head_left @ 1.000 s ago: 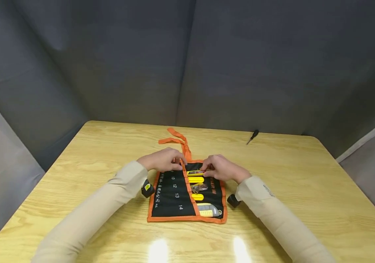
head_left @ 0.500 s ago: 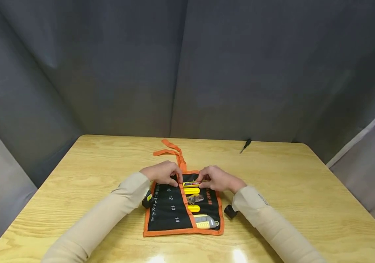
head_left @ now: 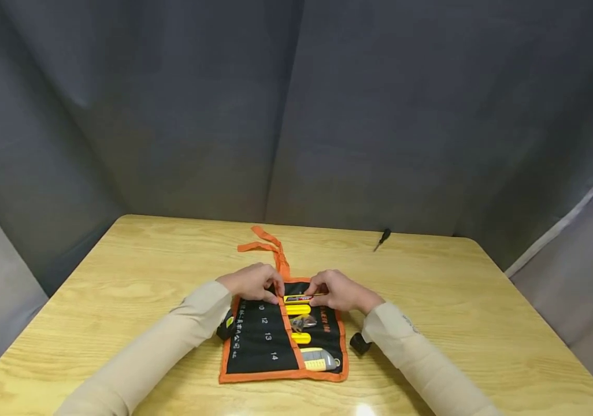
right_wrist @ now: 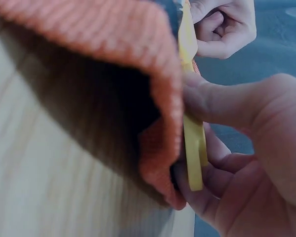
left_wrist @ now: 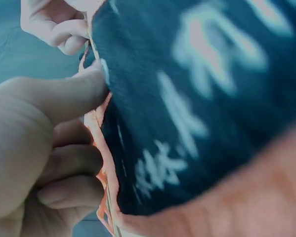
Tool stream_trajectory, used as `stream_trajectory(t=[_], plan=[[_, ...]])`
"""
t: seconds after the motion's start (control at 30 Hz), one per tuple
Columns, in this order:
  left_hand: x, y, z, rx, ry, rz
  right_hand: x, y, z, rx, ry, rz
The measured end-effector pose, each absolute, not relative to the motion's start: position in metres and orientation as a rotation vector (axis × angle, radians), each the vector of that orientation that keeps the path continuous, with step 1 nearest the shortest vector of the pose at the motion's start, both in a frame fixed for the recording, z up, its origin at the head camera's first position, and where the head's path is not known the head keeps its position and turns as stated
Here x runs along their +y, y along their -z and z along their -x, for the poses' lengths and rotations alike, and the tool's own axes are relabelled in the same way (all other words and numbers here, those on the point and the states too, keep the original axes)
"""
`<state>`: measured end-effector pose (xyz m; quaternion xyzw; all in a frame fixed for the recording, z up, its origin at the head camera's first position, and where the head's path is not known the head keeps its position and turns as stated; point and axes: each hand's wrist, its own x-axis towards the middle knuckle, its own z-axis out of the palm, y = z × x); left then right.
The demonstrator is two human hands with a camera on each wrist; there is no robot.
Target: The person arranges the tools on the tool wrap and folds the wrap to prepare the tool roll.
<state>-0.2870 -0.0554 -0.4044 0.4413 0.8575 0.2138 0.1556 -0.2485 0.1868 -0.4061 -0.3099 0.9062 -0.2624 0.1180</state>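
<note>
Lying spread on the wooden table (head_left: pixel 171 248), a black tool roll (head_left: pixel 251 352) is seen in the head view with its orange pocket edge (head_left: pixel 296 353) running from near to far. At the far end, the pocket edge is held by the left hand (head_left: pixel 251 282), while a flat yellow piece (head_left: pixel 296 299) is pinched, to its right, by the right hand (head_left: pixel 342 290). On the near side, two yellow handles (head_left: pixel 298 309), a shiny item (head_left: pixel 304 322) and a grey-and-yellow knife (head_left: pixel 319 359) protrude from the pocket. A screwdriver (head_left: pixel 382 239) is found well apart, to the far right. If the cloth were pulled sideways, these neighbouring tools could be dragged or worked loose.

In the left wrist view, the cloth is met by the thumb, with the other fingers curled; which layer is gripped cannot be told. Should the grip slacken, the slot mouth could collapse and the yellow piece be caught on the binding or be slid over the pocket.

In the right wrist view, the yellow piece is clasped between thumb and fingers, beside the roll's orange trim. Its inner end is not clearly seen; if it is poorly seated, early release could let it slip out or lie askew.
</note>
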Motion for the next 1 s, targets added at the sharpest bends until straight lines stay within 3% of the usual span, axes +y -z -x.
stream_trajectory(t=[0.4, 0.8, 1.0], plan=[[-0.032, 0.393, 0.296, 2.471, -0.445, -1.219, 0.198, 0.404, 0.249, 2.695, 0.744, 0.923], [-0.032, 0.390, 0.307, 2.153, -0.538, -1.399, 0.198, 0.400, 0.239, 2.811, 0.619, 1.004], [-0.031, 0.382, 0.302, 2.188, -0.466, -1.328, 0.190, 0.398, 0.241, 2.828, 0.569, 1.075]])
